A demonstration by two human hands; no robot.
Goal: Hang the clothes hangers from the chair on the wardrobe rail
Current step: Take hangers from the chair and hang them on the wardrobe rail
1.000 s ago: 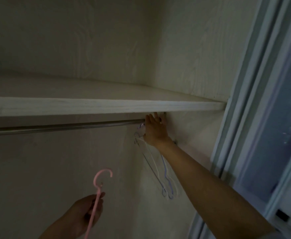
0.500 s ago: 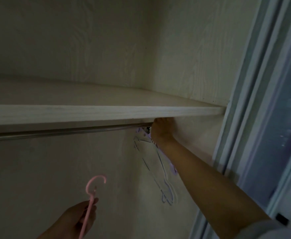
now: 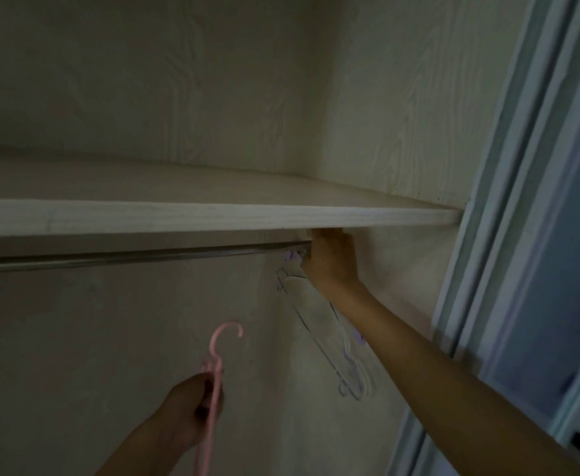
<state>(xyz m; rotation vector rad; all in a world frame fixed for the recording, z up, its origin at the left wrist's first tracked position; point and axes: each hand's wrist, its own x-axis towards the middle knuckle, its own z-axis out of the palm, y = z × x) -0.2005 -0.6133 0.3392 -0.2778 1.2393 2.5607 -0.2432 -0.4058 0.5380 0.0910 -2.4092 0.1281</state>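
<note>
Head view into the wardrobe. The right hand point(image 3: 331, 261) reaches up to the end of the wardrobe rail point(image 3: 127, 257), its back toward the camera. Its fingertips are hidden behind the front edge of the shelf point(image 3: 213, 218), so whether it grips anything cannot be told. Just left of this hand, purple hooks sit on the rail. Below its wrist hang the pale hangers point(image 3: 347, 355), thin white and purple outlines that are hard to separate in the dim light and partly covered by the forearm.

Lower and to the left, the left hand point(image 3: 192, 410) curls its fingers around the neck of the pink hanger point(image 3: 215, 372). The hook stands above the hand, well below the rail; the hanger's body is cut off by the lower frame edge.

Compared with half a second earlier, the pink hanger and left hand sit higher and nearer the right hand. The right hand stays at the rail's end. One second earlier its fingers showed below the shelf.
</note>
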